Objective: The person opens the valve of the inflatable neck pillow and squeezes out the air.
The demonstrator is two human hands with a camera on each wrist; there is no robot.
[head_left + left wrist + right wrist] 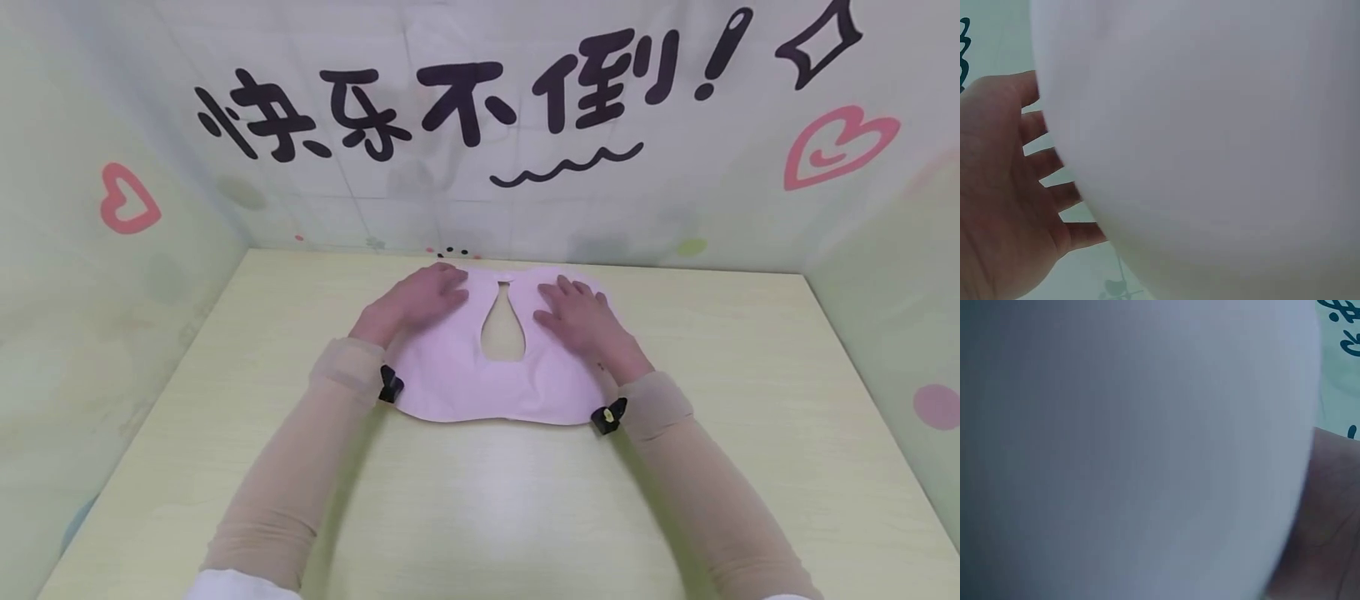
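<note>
A flat, pale pink pad [480, 387] with a teardrop-shaped hole lies toward the far side of the table; its exact kind is unclear. My left hand [420, 298] rests on the pad's left part, fingers relaxed and pointing inward. Over the right part lies my right hand [587, 319], its fingers spread on the surface. In the left wrist view the pad [1191, 125] fills most of the picture and hides the fingertips of the left hand [1004, 187]. The right wrist view is mostly the blurred pad [1147, 450], leaving only a bit of the right hand [1329, 512] visible.
The pale wooden table [480, 508] ends just behind the pad, where a printed white curtain [337, 192] with black characters hangs. Curtains with pink hearts flank both sides. Small black wrist devices [390, 384] sit close to the pad's lower corners.
</note>
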